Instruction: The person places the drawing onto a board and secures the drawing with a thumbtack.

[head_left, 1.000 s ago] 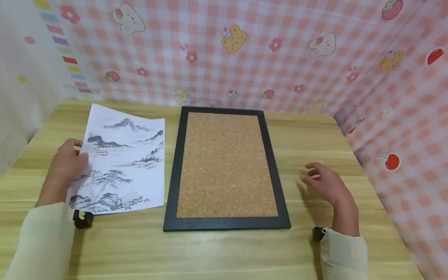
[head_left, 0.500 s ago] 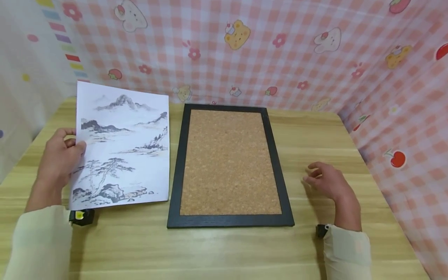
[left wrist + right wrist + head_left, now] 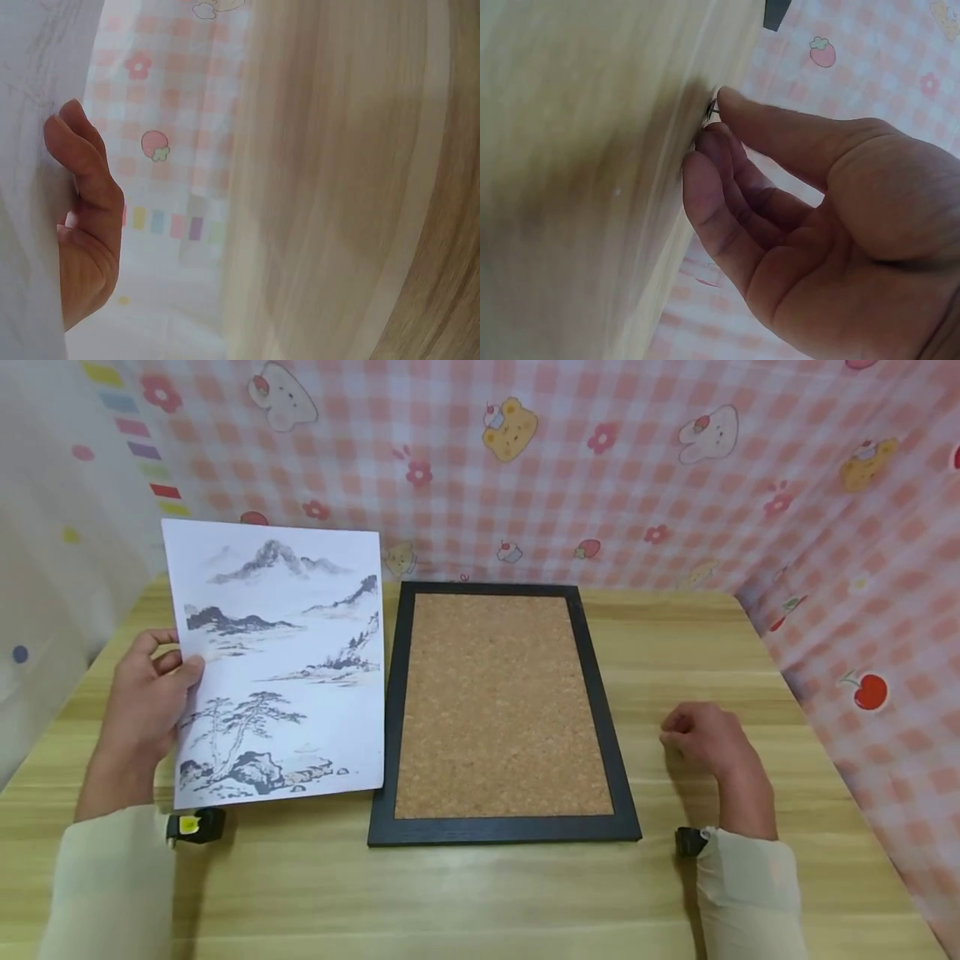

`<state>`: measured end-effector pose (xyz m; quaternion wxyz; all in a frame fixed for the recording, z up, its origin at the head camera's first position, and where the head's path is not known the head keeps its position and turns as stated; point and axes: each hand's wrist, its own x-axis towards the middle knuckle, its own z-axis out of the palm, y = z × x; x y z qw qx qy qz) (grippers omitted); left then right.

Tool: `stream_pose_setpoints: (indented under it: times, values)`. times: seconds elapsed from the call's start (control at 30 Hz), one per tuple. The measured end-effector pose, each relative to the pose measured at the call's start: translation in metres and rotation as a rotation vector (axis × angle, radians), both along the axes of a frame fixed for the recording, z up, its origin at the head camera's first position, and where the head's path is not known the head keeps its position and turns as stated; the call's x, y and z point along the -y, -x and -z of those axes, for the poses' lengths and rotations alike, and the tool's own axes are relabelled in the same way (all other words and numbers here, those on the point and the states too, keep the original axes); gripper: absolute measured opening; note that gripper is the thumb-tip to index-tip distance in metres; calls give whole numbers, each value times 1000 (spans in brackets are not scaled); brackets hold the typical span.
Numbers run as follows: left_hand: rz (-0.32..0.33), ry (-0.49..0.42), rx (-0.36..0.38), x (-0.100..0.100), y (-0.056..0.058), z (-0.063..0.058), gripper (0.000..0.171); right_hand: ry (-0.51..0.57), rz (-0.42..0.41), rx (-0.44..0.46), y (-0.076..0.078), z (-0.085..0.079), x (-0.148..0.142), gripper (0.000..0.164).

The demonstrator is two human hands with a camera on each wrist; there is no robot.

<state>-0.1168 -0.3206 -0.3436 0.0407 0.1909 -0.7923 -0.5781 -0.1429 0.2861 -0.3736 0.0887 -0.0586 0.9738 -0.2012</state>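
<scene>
My left hand (image 3: 150,702) grips a white sheet of paper (image 3: 330,627) by its left edge, thumb on the front and fingers behind. The sheet bears an ink landscape of mountains and pines; it stands tilted up, its lower right corner overlapping the frame's left side. In the left wrist view the paper (image 3: 26,225) hides part of the hand. A cork board (image 3: 502,710) in a black frame lies flat at the middle. To its right, low over the table, my right hand (image 3: 708,739) pinches a small metallic thumbtack (image 3: 712,111) between thumb and fingertips.
The wooden table (image 3: 480,893) runs back to a pink checked cloth (image 3: 450,510) with cartoon prints, which also closes off the right side. A white cloth (image 3: 45,568) hangs at the left. Black wrist devices sit at both cuffs.
The left hand has raised the paper more upright and shifted it right, so its corner now overlaps the board's frame. The right hand's fingers have drawn in closer, and that hand hardly moved.
</scene>
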Motion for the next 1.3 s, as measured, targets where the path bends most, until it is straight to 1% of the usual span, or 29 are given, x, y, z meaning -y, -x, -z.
stream_pose_setpoints:
  times: [0.17,0.3,0.43,0.53,0.63,0.73,0.87,1.07,1.3]
  values:
    - [-3,-87,-50,-5,-2,-1,25,1,11,-7,1,-2,-1,10]
    - [25,-124,-90,-12,-1,-1,24,3,42,21,-2,-1,-3,11]
    - [65,-100,-93,-19,-1,1,25,9,49,46,-2,0,-3,13]
    - [92,-47,-85,-25,0,3,28,23,50,53,-2,1,-3,13]
    - [104,-9,-88,-31,2,5,29,35,52,25,-2,0,-3,16]
    - [109,21,-86,-38,5,7,29,30,37,-19,-2,-1,-3,21]
    - [109,37,-68,-44,6,8,30,25,13,-35,-3,-2,-4,25]
    - [118,21,-66,-50,7,6,29,58,31,-97,-6,-2,-3,25]
    - [139,-37,-72,-59,11,6,26,179,68,-157,-6,-4,0,26]
